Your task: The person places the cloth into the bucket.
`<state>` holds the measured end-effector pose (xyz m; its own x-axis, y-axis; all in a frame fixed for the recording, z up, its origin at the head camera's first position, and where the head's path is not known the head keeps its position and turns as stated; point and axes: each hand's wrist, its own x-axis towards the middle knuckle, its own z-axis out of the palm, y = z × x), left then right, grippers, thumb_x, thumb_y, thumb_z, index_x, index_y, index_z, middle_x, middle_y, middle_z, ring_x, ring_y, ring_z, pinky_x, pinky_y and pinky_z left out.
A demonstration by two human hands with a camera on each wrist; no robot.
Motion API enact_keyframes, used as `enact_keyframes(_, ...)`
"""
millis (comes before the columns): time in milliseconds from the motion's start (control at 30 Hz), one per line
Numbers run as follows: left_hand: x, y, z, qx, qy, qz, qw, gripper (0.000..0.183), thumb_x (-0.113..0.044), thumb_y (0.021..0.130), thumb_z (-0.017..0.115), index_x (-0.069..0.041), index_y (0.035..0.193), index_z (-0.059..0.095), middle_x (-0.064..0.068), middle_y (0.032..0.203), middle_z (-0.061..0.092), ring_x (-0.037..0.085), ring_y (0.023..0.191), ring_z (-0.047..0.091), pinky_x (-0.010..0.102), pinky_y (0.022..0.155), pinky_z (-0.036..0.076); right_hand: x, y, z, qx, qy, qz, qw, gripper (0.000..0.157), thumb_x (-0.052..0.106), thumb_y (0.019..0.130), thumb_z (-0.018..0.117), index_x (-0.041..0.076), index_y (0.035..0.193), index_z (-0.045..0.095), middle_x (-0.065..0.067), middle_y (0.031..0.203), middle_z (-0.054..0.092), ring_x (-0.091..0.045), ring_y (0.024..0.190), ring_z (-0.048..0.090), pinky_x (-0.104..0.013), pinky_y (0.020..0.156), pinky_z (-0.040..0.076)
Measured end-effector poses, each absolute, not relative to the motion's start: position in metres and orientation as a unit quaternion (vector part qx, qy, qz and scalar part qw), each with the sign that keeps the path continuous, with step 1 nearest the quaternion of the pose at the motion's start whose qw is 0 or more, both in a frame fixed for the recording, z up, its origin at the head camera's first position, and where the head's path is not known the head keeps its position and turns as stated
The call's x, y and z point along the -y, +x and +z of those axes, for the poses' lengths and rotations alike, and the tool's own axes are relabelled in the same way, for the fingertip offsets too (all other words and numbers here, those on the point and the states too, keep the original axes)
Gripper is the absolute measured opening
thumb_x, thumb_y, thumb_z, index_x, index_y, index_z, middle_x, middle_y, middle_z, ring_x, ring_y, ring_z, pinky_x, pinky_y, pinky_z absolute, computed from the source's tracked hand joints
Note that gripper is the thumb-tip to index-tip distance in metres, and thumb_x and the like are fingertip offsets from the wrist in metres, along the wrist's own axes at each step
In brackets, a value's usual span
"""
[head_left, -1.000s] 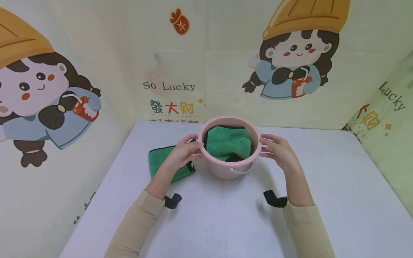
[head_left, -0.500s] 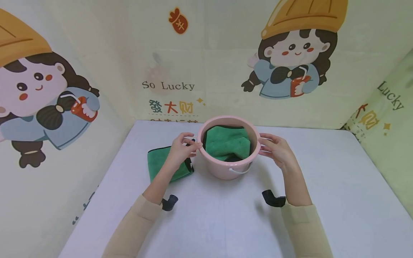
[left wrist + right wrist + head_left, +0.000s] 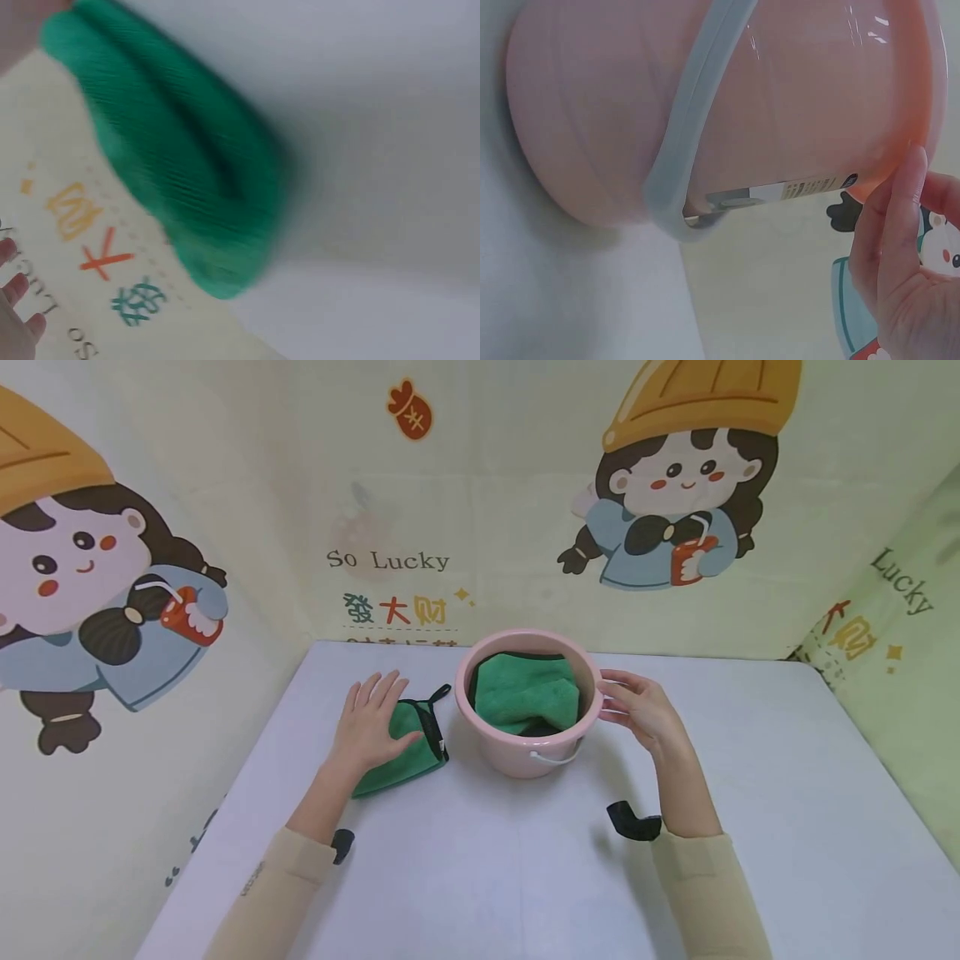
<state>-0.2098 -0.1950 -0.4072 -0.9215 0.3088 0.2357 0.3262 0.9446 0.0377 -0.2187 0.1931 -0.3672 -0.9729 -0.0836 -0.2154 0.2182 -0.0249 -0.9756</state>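
A pink bucket (image 3: 517,756) with a white handle (image 3: 555,760) stands upright on the table, a bunched green cloth (image 3: 525,693) inside it. My right hand (image 3: 645,710) holds the bucket's right rim; the right wrist view shows the thumb (image 3: 909,172) right at the lip. Left of the bucket lies a folded green cloth (image 3: 408,768) with black edging and a black loop. My left hand (image 3: 369,727) is spread over this cloth, fingers extended and thumb out, covering its left part. Close up in the left wrist view, the folded cloth (image 3: 172,150) looks blurred.
The white table (image 3: 480,877) ends at a back wall sheet (image 3: 510,527) printed with cartoon figures and lettering. A black wrist-worn piece (image 3: 633,821) sticks out beside the right sleeve, and another (image 3: 342,846) beside the left sleeve.
My left hand has let go of the bucket's left rim and moved left over the folded cloth, fingers spreading. My right hand stays at the rim, and the bucket stands still.
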Motion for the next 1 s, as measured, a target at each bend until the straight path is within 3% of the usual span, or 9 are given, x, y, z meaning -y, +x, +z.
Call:
enact_keyframes(467,0.225,-0.200,-0.445,0.977,-0.208,0.047,0.007,0.097,-0.074,0.069,0.052,-0.015,0.143,0.030,0.012,0.147,0.026,0.036,0.134,0.021,0.057,0.106,0.015,-0.193,-0.218,-0.365,-0.702,0.045,-0.703,0.108,0.056,0.022,0.090,0.058,-0.005,0.134,0.036,-0.003,0.103,0.055,-0.007,0.076,0.063,-0.023,0.072,0.053)
enact_keyframes(1000,0.226,-0.199,-0.469,0.973,-0.229,0.023,0.005,0.081,-0.059,0.076,0.055,-0.010,0.138,0.037,0.014,0.139,0.039,0.034,0.126,0.033,0.054,0.105,0.020,-0.193,-0.219,-0.367,-0.694,0.044,-0.710,0.111,0.055,0.021,0.090,0.059,-0.005,0.133,0.036,0.001,0.096,0.058,-0.008,0.074,0.063,-0.023,0.071,0.053)
